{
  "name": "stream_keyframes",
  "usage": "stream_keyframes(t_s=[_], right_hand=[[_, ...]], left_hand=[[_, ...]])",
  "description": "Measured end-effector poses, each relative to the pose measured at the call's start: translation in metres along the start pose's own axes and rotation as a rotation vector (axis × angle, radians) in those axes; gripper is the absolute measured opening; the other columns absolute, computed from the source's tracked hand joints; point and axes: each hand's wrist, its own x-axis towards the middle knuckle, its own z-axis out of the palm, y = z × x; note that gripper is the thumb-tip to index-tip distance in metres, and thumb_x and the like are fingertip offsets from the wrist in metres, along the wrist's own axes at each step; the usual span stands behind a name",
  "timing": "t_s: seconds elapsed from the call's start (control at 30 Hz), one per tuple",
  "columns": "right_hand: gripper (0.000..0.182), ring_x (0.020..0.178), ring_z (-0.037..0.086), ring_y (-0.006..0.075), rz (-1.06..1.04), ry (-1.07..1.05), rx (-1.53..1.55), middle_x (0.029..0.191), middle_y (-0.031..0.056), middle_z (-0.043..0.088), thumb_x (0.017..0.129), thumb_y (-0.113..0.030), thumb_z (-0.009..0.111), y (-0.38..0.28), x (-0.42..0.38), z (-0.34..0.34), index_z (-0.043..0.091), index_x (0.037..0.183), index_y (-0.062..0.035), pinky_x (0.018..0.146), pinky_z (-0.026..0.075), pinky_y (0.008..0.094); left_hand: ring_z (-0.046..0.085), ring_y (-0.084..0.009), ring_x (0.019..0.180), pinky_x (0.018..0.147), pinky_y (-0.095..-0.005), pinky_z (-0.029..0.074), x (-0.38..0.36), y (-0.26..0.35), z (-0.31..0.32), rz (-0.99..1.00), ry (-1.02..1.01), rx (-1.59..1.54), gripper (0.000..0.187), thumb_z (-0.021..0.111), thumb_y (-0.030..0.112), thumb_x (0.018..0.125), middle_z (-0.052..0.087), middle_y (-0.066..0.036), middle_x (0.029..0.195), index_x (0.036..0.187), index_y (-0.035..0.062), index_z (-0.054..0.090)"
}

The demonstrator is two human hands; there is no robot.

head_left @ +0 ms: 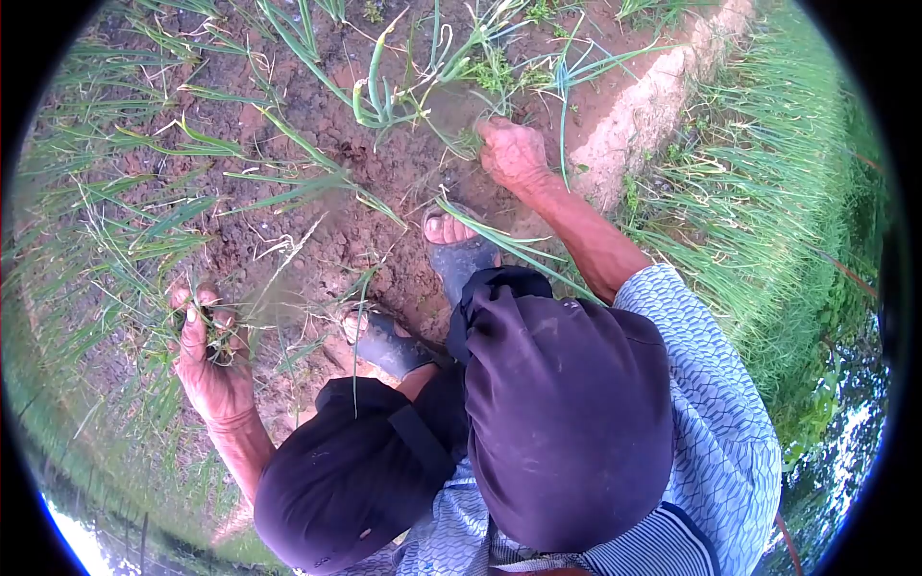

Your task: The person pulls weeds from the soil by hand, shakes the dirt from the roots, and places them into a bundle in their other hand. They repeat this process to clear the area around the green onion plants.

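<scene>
My left hand [208, 370] is raised at the left with its fingers curled around a bunch of pulled weeds [230, 331]. Thin green blades and pale dry stems stick out between the thumb and fingers. My right hand [517, 154] reaches down to the soil at the upper middle, its fingers pinched together. Thin green weeds [464, 144] show right at its fingertips, though the grip itself is partly hidden and blurred. Close to that hand stand onion plants [379, 101] with long tubular leaves.
Damp brown soil [288, 230] carries more onion leaves [192, 144] at the left. A pale earth ridge [653, 106] runs along the upper right, with dense green plants [759, 192] beyond it. My sandalled feet [461, 254] and bent, dark-clothed knees [567, 413] take up the lower middle.
</scene>
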Motion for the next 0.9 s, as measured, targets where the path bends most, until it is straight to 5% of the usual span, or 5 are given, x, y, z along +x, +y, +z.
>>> stream_keyframes(t_s=[0.2, 0.4, 0.5, 0.63, 0.9], right_hand=[[0.03, 0.075, 0.063, 0.0313, -0.047, -0.032, 0.148, 0.084, 0.0121, 0.062, 0.076, -0.013, 0.059, 0.033, -0.028, -0.005, 0.059, 0.106, -0.0111, 0.063, 0.051, 0.0426], [0.038, 0.076, 0.064, 0.0319, 0.491, -0.097, 0.327, 0.091, 0.0136, 0.064, 0.081, -0.009, 0.062, 0.05, -0.023, -0.067, 0.059, 0.119, -0.0123, 0.068, 0.053, 0.0382], [0.036, 0.078, 0.065, 0.0335, 0.032, -0.02, 0.253, 0.095, 0.0144, 0.065, 0.079, -0.008, 0.063, 0.053, -0.001, -0.05, 0.062, 0.115, -0.0151, 0.07, 0.053, 0.0389], [0.04, 0.092, 0.064, 0.0338, -0.151, -0.238, 0.056, 0.107, 0.0142, 0.063, 0.076, -0.005, 0.063, 0.068, 0.023, -0.039, 0.064, 0.113, -0.0206, 0.078, 0.054, 0.0407], [0.032, 0.087, 0.06, 0.0321, -0.253, -0.135, 0.083, 0.09, 0.0117, 0.06, 0.074, 0.002, 0.055, 0.078, 0.022, -0.025, 0.059, 0.104, -0.0092, 0.076, 0.051, 0.0387]], left_hand=[[0.054, -0.0169, 0.08, 0.06, -0.0238, 0.053, -0.006, 0.005, 0.004, 0.007, 0.047, 0.083, 0.029, 0.056, 0.004, 0.092, 0.052, -0.012, 0.106, 0.12, 0.0034, 0.048], [0.058, -0.0148, 0.075, 0.057, -0.0231, 0.051, 0.005, -0.004, 0.013, 0.015, 0.097, 0.075, 0.024, 0.059, 0.006, 0.091, 0.057, -0.012, 0.103, 0.114, 0.0062, 0.053], [0.057, -0.0141, 0.075, 0.059, -0.0235, 0.049, 0.007, -0.003, 0.019, -0.026, 0.097, 0.138, 0.024, 0.061, 0.009, 0.091, 0.059, -0.01, 0.101, 0.113, 0.0076, 0.054], [0.057, -0.0126, 0.074, 0.055, -0.0213, 0.046, 0.002, -0.003, 0.024, -0.011, 0.106, 0.238, 0.023, 0.062, 0.012, 0.09, 0.06, -0.009, 0.097, 0.112, 0.0084, 0.054], [0.058, -0.0129, 0.075, 0.056, -0.0204, 0.048, -0.002, -0.001, 0.014, 0.048, 0.162, 0.185, 0.025, 0.063, 0.009, 0.09, 0.06, -0.01, 0.099, 0.113, 0.0075, 0.054]])
